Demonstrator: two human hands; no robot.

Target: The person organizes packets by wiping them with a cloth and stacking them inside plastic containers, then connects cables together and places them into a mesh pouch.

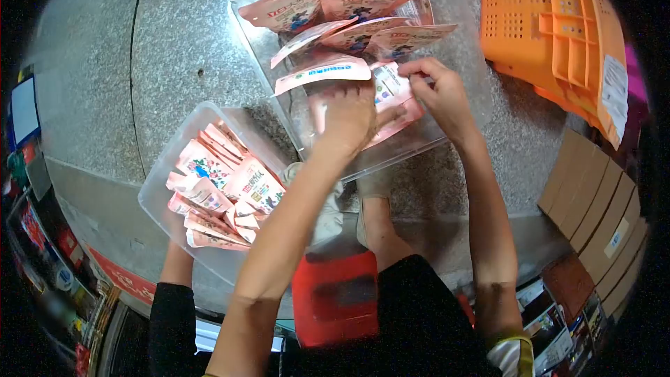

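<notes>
A large clear plastic bin (300, 150) holds several pink printed stand-up pouches (293, 7) in rows. Near the bin's front, a pink pouch (388, 87) leans back with its printed face up. My left hand (349, 117) presses down among the front pouches, its thumb stretched across that pouch and its fingertips partly hidden. Beside it stands another pouch with a white top strip (324, 74). At the right edge of the leaning pouch, my right hand (438, 91) pinches the corner between thumb and fingers.
A smaller clear bin (155, 180) with several pink packets (202, 167) stands at the left. An orange perforated crate (520, 17) is at the upper right, with stacked cardboard (593, 202) below it. A red object (335, 300) lies between my arms. Stone slabs (188, 35) form the ground.
</notes>
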